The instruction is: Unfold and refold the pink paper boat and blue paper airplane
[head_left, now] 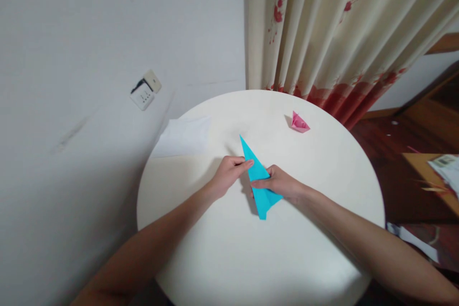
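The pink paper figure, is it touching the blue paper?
No, the pink figure lies apart near the far edge of the table, while the blue paper is under both hands nearer the middle.

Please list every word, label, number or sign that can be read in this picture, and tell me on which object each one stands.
No text can be read.
White wall socket: only slots, no lettering.
Paper item with dark print on the wooden shelf: too blurred to read.
Blue folded paper under the left hand and right hand: plain.
Pink folded paper figure: plain.
Cream curtain: red flower pattern only.
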### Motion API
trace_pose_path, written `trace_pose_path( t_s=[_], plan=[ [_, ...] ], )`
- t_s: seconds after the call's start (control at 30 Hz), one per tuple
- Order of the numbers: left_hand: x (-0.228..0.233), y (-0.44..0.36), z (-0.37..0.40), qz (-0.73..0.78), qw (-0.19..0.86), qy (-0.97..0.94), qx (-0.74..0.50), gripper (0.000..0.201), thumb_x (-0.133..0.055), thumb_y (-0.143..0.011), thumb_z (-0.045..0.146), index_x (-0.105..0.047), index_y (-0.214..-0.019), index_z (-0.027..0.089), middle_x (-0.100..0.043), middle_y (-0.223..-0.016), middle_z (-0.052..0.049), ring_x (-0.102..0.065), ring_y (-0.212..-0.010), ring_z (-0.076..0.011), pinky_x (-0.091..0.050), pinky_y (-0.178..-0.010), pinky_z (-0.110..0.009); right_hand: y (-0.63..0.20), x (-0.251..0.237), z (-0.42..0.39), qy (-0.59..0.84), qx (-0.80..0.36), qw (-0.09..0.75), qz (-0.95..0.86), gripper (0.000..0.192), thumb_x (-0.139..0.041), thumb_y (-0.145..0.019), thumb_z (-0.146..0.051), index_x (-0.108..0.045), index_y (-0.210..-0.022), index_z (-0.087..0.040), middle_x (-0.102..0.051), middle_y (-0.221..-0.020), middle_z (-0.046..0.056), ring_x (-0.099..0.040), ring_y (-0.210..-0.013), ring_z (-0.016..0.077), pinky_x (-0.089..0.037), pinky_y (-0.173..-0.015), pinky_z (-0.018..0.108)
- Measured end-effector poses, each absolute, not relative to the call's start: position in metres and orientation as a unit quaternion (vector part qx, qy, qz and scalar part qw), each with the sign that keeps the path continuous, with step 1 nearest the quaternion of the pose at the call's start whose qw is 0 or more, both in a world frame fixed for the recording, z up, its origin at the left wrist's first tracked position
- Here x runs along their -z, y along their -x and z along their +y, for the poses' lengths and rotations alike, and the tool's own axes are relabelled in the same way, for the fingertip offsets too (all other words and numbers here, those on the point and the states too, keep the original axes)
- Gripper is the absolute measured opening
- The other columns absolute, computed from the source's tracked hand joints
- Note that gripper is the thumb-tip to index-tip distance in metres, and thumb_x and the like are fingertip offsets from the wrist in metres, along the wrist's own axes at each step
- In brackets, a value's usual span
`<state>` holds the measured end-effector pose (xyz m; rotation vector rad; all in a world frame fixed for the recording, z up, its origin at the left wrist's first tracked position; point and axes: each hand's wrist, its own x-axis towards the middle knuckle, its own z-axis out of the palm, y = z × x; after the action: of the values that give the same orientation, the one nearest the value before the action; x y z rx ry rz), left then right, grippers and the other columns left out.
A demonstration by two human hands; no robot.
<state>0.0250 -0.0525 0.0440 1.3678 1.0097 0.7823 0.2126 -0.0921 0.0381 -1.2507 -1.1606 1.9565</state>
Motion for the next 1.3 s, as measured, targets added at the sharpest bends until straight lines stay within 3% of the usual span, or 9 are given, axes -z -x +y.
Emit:
trace_pose_path(
  t_s=[0.13, 0.4, 0.5, 0.63, 0.73, 0.97, 1.13, 1.3],
  plan=[
    [-0.048, -0.019, -0.044, 0.461, 0.568, -0.564, -0.382, 0.049, -0.073, -0.078, 0.055, -0.047, -0.057, 0.018, -0.031, -0.056, 0.007, -0.026, -0.055, -0.0091, -0.020, -0.053, -0.027, -0.217, -0.040, -0.094, 0.464, -0.717, 0.225, -0.469, 0.033, -0.090, -0.060, -0.036, -0.069, -0.068, -0.013, -0.071, -0.066, 0.003, -0.065, -0.060, 0.0143, -0.052, -0.060, 0.026],
    [-0.044, -0.008, -0.028, 0.470, 0.548, -0.543, -0.427, 0.053, -0.075, -0.077, 0.053, -0.042, -0.052, 0.019, -0.033, -0.053, 0.006, -0.028, -0.053, -0.0091, -0.020, -0.053, -0.028, -0.237, -0.049, -0.089, 0.438, -0.717, 0.186, -0.509, 0.041, -0.085, -0.068, -0.050, -0.077, -0.083, -0.013, -0.077, -0.084, 0.010, -0.070, -0.078, 0.0183, -0.052, -0.070, 0.027],
    [-0.044, -0.011, -0.032, 0.463, 0.574, -0.557, -0.381, 0.050, -0.075, -0.075, 0.054, -0.048, -0.054, 0.018, -0.036, -0.055, 0.005, -0.030, -0.054, -0.0095, -0.021, -0.054, -0.027, -0.243, -0.050, -0.083, 0.423, -0.698, 0.231, -0.529, 0.048, -0.079, -0.073, -0.058, -0.079, -0.086, -0.012, -0.074, -0.080, 0.008, -0.063, -0.072, 0.0147, -0.048, -0.067, 0.027],
    [-0.044, -0.021, -0.047, 0.432, 0.608, -0.589, -0.313, 0.046, -0.072, -0.078, 0.054, -0.057, -0.058, 0.016, -0.039, -0.056, 0.005, -0.031, -0.056, -0.0098, -0.020, -0.055, -0.028, -0.236, -0.041, -0.079, 0.443, -0.651, 0.331, -0.520, 0.046, -0.080, -0.072, -0.058, -0.075, -0.072, -0.012, -0.061, -0.060, 0.001, -0.045, -0.056, 0.0100, -0.035, -0.055, 0.027],
    [-0.044, -0.027, -0.054, 0.427, 0.617, -0.594, -0.292, 0.045, -0.074, -0.076, 0.054, -0.060, -0.058, 0.015, -0.041, -0.057, 0.004, -0.032, -0.057, -0.0098, -0.021, -0.055, -0.027, -0.229, -0.035, -0.080, 0.451, -0.637, 0.365, -0.508, 0.045, -0.081, -0.069, -0.056, -0.072, -0.067, -0.012, -0.055, -0.055, -0.002, -0.039, -0.054, 0.0090, -0.030, -0.053, 0.027],
    [-0.042, -0.027, -0.054, 0.433, 0.632, -0.557, -0.320, 0.044, -0.075, -0.076, 0.054, -0.061, -0.062, 0.015, -0.040, -0.056, 0.005, -0.028, -0.055, -0.0088, -0.017, -0.053, -0.027, -0.226, -0.033, -0.084, 0.447, -0.633, 0.345, -0.529, 0.046, -0.079, -0.071, -0.055, -0.066, -0.058, -0.013, -0.048, -0.052, -0.003, -0.033, -0.051, 0.0078, -0.024, -0.050, 0.027],
    [-0.038, -0.026, -0.057, 0.435, 0.633, -0.562, -0.308, 0.046, -0.074, -0.077, 0.054, -0.059, -0.059, 0.014, -0.032, -0.055, 0.006, -0.023, -0.055, -0.0083, -0.014, -0.053, -0.028, -0.219, -0.029, -0.086, 0.455, -0.626, 0.379, -0.507, 0.043, -0.077, -0.073, -0.055, -0.071, -0.067, -0.013, -0.052, -0.056, -0.003, -0.036, -0.053, 0.0087, -0.028, -0.051, 0.027],
    [-0.042, -0.029, -0.059, 0.434, 0.630, -0.558, -0.323, 0.046, -0.074, -0.076, 0.056, -0.063, -0.061, 0.014, -0.036, -0.055, 0.005, -0.025, -0.055, -0.0084, -0.014, -0.053, -0.028, -0.218, -0.030, -0.086, 0.450, -0.614, 0.384, -0.523, 0.045, -0.075, -0.075, -0.055, -0.067, -0.061, -0.013, -0.047, -0.053, -0.004, -0.033, -0.053, 0.0082, -0.025, -0.051, 0.027]
  ],
)
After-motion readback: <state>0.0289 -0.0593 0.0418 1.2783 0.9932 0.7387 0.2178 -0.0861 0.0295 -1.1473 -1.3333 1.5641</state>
